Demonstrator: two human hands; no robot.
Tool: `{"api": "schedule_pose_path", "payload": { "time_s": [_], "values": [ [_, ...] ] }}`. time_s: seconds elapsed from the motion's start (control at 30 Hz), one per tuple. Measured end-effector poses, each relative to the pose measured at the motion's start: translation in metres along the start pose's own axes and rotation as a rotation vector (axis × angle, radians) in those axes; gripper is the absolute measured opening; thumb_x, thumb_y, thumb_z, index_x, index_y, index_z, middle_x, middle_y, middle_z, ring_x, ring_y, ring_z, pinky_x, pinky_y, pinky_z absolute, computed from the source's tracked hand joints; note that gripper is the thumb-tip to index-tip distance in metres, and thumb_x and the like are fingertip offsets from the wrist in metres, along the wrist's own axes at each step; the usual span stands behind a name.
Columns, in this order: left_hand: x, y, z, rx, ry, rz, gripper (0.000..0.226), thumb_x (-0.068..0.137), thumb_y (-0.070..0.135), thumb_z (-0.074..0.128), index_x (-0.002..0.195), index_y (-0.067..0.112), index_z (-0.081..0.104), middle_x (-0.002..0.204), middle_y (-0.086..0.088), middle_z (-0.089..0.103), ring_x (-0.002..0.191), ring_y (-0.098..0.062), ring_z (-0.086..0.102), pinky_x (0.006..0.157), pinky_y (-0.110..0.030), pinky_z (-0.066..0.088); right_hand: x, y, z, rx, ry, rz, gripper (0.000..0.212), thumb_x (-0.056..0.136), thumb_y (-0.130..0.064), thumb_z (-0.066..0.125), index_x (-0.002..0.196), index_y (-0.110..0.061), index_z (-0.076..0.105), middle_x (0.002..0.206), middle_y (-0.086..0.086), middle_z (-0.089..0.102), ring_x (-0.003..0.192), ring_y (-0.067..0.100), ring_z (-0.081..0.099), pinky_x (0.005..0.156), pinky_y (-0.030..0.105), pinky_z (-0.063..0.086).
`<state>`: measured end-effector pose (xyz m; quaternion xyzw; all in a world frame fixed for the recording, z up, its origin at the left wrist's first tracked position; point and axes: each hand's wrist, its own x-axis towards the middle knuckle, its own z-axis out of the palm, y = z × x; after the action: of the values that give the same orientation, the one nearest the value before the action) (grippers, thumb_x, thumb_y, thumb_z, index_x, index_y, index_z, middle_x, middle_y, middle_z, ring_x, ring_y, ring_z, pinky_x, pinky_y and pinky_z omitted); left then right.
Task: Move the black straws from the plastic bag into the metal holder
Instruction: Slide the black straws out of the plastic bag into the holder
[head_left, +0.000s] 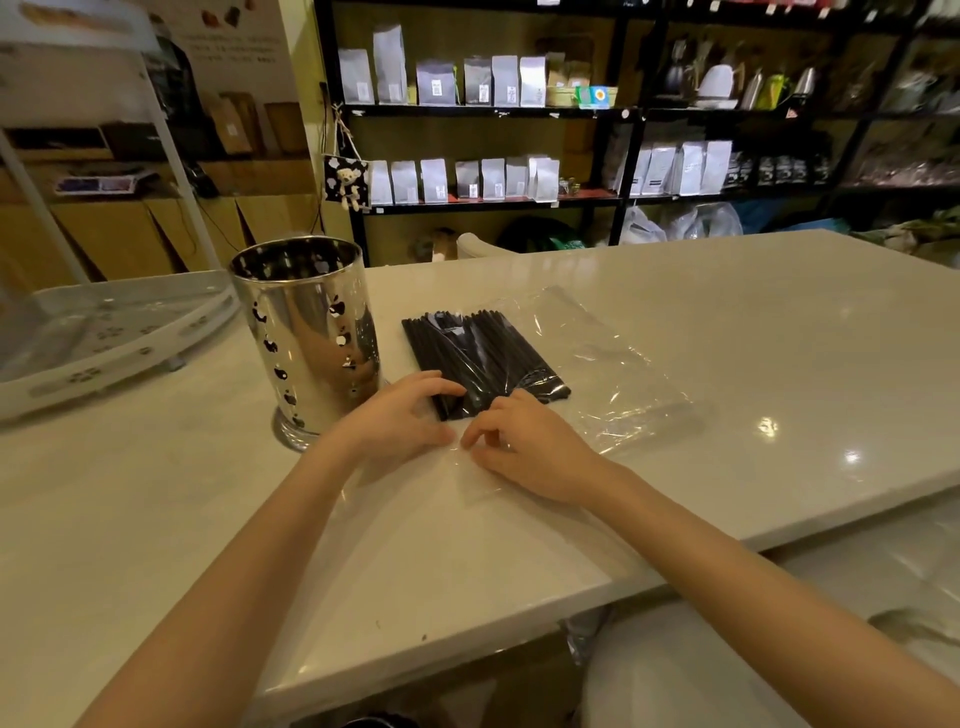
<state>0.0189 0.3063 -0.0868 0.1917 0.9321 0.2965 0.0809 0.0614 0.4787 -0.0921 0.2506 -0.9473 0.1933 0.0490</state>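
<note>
Lying flat near the middle of the tabletop (675, 332), the plastic bag (597, 364) holds the black straws (478, 353) bunched in its left part, their ends pointing toward the near edge where both hands meet it. The left hand (400, 415) rests on the near ends of the bundle, fingers (441, 387) spread and curved over the film, seemingly to pin the straws in place. The right hand (524, 441) sits just beside it with its fingers (480, 431) drawn together on the clear film at the bag's near end, likely feeling for the opening; whether they truly pinch the film I cannot tell. No straw is out of the bag yet, so the task looks barely begun. The metal holder (306, 332) stands upright toward the left of the tabletop, just beside the bag and close to the left hand, a handy spot for a short carry; its inside is not readable from here. A white tray (104, 343) sits at the far left corner. The surface is pale and glossy with lamp glints, and behind it dark shelves (493, 111) carry rows of pale pouches
</note>
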Motion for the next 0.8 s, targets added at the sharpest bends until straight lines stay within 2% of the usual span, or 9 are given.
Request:
{"api": "schedule_pose_path", "payload": {
  "time_s": [0.1,0.2,0.33,0.43,0.57,0.7,0.8],
  "values": [
    [0.001,0.001,0.004,0.028,0.021,0.02,0.057,0.08,0.029,0.066,0.131,0.029,0.043,0.152,-0.003,0.021,0.137,-0.019,0.024,0.112,-0.035,0.022,0.0,0.001,0.001,0.049,0.031,0.034,0.014,0.088,-0.023,0.059,0.093,-0.019,0.071,0.091,0.0,0.059,0.091,0.017,0.042,0.089,0.038,0.043],
    [0.001,0.004,0.011,0.064,0.06,0.049,0.057,0.081,0.035,0.062,0.133,0.026,0.041,0.151,-0.006,0.023,0.138,-0.019,0.022,0.11,-0.03,0.019,-0.005,0.002,0.0,0.112,0.06,0.028,0.013,0.088,-0.017,0.059,0.094,-0.014,0.07,0.101,0.006,0.063,0.099,0.022,0.052,0.089,0.036,0.043],
    [0.002,0.008,0.019,0.104,0.093,0.068,0.054,0.085,0.041,0.056,0.134,0.027,0.04,0.15,-0.007,0.025,0.138,-0.022,0.02,0.11,-0.033,0.018,-0.015,0.007,-0.006,0.168,0.114,0.027,0.012,0.09,-0.016,0.057,0.094,-0.012,0.068,0.099,0.005,0.064,0.093,0.014,0.052,0.082,0.025,0.041],
    [0.004,0.009,0.022,0.157,0.075,0.074,0.056,0.083,0.044,0.055,0.135,0.03,0.037,0.151,-0.006,0.022,0.139,-0.023,0.017,0.112,-0.039,0.017,-0.023,0.011,-0.007,0.188,0.13,0.022,0.012,0.09,-0.014,0.057,0.093,-0.01,0.067,0.097,0.005,0.064,0.092,0.016,0.053,0.082,0.026,0.042],
    [0.005,0.005,0.023,0.208,0.057,0.059,0.058,0.084,0.043,0.054,0.137,0.032,0.032,0.153,-0.006,0.017,0.14,-0.025,0.013,0.114,-0.043,0.016,-0.034,0.009,-0.013,0.311,0.239,0.029,0.01,0.091,-0.013,0.055,0.092,-0.012,0.066,0.089,-0.005,0.06,0.088,0.011,0.054,0.077,0.016,0.039],
    [0.006,0.003,0.022,0.189,0.044,0.039,0.057,0.086,0.042,0.053,0.138,0.032,0.032,0.154,-0.005,0.015,0.14,-0.024,0.012,0.114,-0.042,0.014,-0.048,0.012,-0.028,0.403,0.332,0.041,0.013,0.09,-0.014,0.057,0.087,-0.026,0.062,0.084,-0.023,0.057,0.085,-0.007,0.054,0.078,0.005,0.038],
    [0.006,0.003,0.021,0.188,0.032,0.02,0.057,0.087,0.041,0.051,0.139,0.03,0.03,0.154,-0.005,0.014,0.14,-0.025,0.011,0.113,-0.041,0.013,-0.063,0.011,-0.041,0.481,0.385,0.028,0.019,0.088,-0.014,0.06,0.084,-0.032,0.061,0.085,-0.023,0.06,0.087,-0.006,0.056,0.078,0.004,0.039]
  ]
}}
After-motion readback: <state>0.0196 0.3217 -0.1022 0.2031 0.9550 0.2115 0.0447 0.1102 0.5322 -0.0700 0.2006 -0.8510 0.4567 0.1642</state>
